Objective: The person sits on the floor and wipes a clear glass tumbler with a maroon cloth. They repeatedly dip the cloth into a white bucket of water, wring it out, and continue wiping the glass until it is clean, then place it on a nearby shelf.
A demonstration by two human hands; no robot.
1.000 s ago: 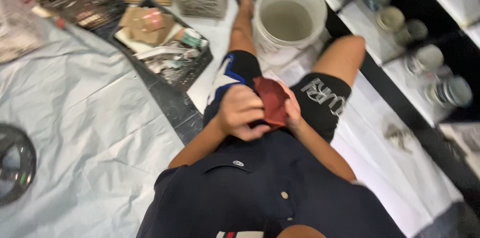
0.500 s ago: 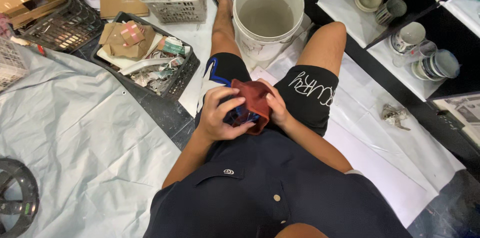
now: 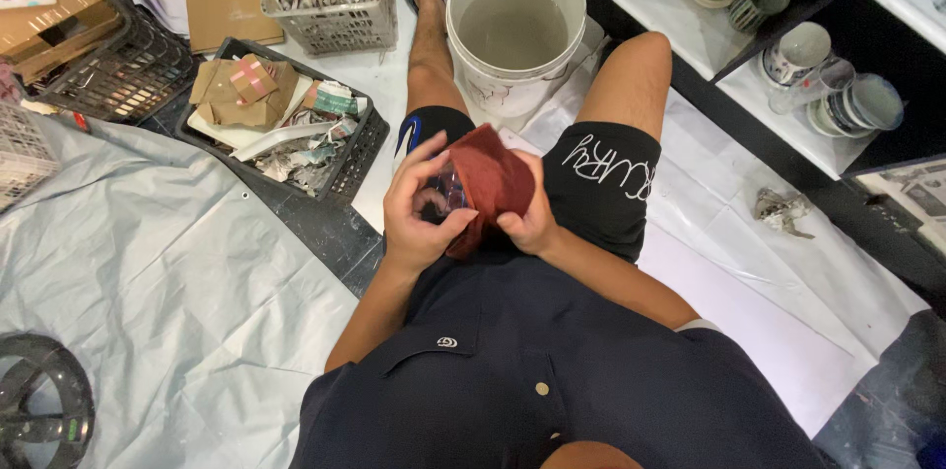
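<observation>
At lower centre of the frame the person sits on pale floor sheeting [image 3: 177, 262], both hands raised over the lap. The left hand [image 3: 419, 218] is cupped around a small, partly hidden object [image 3: 448, 195], apparently glass or glazed with blue showing; its exact kind cannot be told. The right hand [image 3: 527, 223] is closed on a red cloth [image 3: 493, 178] draped over that object, seemingly so one hand steadies while the other rubs. Beyond, between the legs at upper centre, stands a white bucket [image 3: 463, 55] of cloudy water, within reach. A black crate [image 3: 365, 149] of paper scraps lies at upper left; shelves [image 3: 778, 104] of cups run along the upper right.
</observation>
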